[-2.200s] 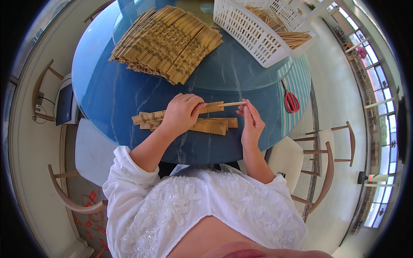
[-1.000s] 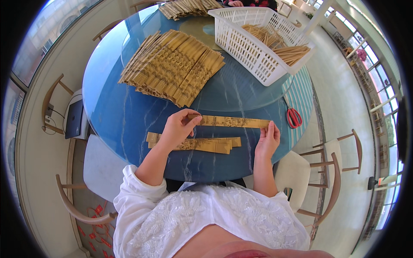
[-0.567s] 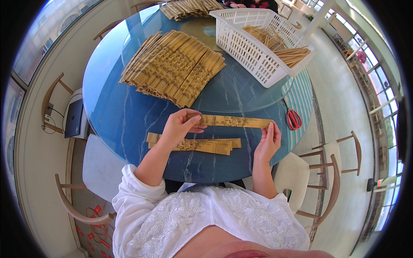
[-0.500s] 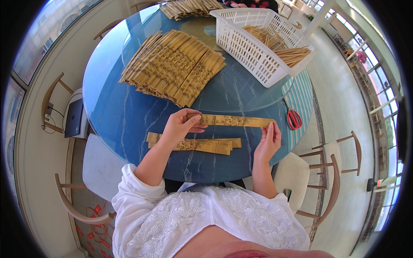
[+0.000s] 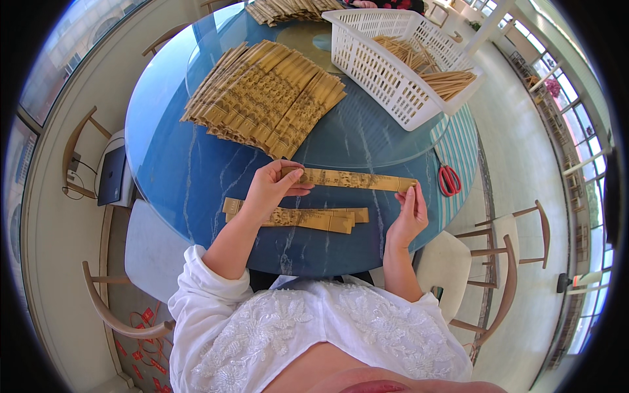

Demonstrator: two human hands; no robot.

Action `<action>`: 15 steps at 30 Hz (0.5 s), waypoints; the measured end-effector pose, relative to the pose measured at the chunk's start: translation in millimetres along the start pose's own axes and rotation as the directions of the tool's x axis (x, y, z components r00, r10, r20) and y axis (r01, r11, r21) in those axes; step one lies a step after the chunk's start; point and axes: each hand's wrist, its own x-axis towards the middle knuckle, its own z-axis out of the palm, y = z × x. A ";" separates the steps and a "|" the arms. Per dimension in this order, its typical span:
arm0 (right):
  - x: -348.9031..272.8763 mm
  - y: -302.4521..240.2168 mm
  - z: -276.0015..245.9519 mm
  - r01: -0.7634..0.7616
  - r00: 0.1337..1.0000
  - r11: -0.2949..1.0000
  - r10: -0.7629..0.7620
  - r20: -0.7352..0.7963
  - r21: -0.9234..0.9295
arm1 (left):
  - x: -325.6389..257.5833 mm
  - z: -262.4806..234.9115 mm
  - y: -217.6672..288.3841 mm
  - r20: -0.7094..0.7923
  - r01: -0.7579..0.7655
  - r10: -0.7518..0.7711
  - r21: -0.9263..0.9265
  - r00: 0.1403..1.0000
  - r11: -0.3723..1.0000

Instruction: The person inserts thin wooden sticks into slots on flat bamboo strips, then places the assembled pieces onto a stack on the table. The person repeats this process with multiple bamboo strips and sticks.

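Note:
A long gold printed paper chopstick sleeve is stretched level between my hands, above the near part of the round blue table. My left hand pinches its left end between thumb and fingers. At the other end, my right hand pinches the tip. Below it, several similar sleeves lie overlapping on the table, partly covered by my left forearm. Farther off, a large fanned pile of gold sleeves rests on the glass turntable.
A white slatted plastic basket holding thin wooden sticks stands at the far right. Red-handled scissors lie on a striped cloth near the right edge. Another sleeve pile is at the back. Chairs surround the table.
The stretched sleeve and both hands have shifted very slightly away from me. My grip at both ends looks the same.

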 end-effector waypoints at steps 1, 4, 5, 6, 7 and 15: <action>-0.3 -0.7 0.4 0.008 1.000 1.000 -0.008 0.001 -0.009 | -0.4 0.9 1.8 -0.005 0.006 -0.006 0.006 1.000 1.000; -1.2 -2.4 1.5 0.020 1.000 1.000 -0.020 0.002 -0.023 | -0.1 -0.4 2.5 -0.008 0.015 -0.015 0.019 1.000 1.000; -1.4 -2.1 1.2 0.016 1.000 1.000 -0.016 0.003 -0.021 | -0.1 -1.2 1.9 -0.007 0.017 -0.017 0.022 1.000 1.000; -1.0 -1.7 1.3 0.013 1.000 1.000 -0.013 0.004 -0.017 | 0.2 -1.4 1.1 0.001 0.009 -0.009 0.031 1.000 0.999; -0.2 -0.9 0.9 -0.022 1.000 1.000 0.022 0.002 0.015 | 0.4 -1.8 0.0 0.009 0.001 -0.001 0.039 1.000 0.999; 13.0 9.0 -5.0 -0.199 0.972 0.935 0.225 -0.061 0.293 | -5.8 3.7 6.3 0.213 0.136 -0.186 0.231 0.959 0.963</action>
